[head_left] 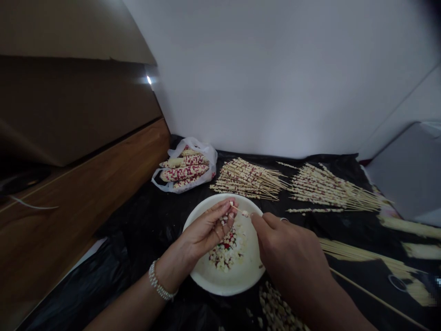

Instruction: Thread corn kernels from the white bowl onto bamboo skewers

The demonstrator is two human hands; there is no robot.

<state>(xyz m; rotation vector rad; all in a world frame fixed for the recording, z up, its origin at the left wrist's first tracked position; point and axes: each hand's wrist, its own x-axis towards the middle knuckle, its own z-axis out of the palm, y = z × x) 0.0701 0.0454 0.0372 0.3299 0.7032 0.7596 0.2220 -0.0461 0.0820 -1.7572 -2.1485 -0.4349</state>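
Over a white bowl (223,290), my left hand (208,227) pinches a pale corn kernel (231,203) between thumb and fingertips. More kernels show in its half-curled palm. My right hand (289,243), closed, grips a thin wooden skewer (237,209) whose tip meets that kernel. A few kernels are threaded on the skewer just ahead of the right fingers. Its long shaft runs out behind the right hand toward the lower right. White and dark red loose kernels (225,253) lie in the bowl beneath both hands.
Speckled corn cobs (184,173) sit in a white plastic bag (212,158). Two piles of kernel-threaded skewers (244,177) lie behind the bowl. Bare skewers (354,253) and stripped cobs (413,227) are at right. More kernels (279,308) lie on black plastic sheeting (144,248).
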